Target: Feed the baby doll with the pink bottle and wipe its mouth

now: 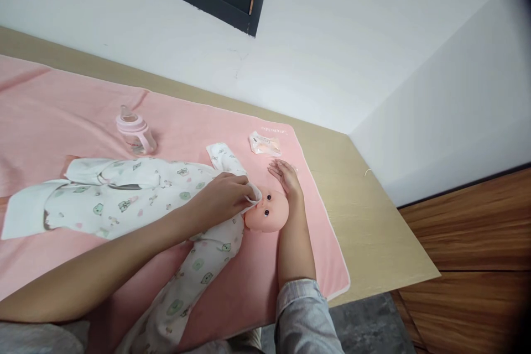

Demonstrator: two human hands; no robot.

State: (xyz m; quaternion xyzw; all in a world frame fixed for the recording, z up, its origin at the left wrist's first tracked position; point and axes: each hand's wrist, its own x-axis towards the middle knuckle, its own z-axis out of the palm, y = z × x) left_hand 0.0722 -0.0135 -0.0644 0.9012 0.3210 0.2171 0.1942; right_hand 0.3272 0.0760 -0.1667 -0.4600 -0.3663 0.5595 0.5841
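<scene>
A baby doll (267, 211) in a white patterned sleepsuit (124, 193) lies on a pink mat (50, 116), head to the right. My left hand (222, 196) is closed on a small white wipe (253, 194) pressed to the doll's face. Beyond the doll's head, my right hand (285, 176) lies flat on the mat, fingers stretched out and holding nothing; its forearm runs alongside the head.
A pink baby bottle (135, 134) stands on the mat behind the doll. A small clear packet (265, 142) lies near the mat's far right corner. The mat covers a light wooden table (373, 215) set against a white wall, with wooden floor at the right.
</scene>
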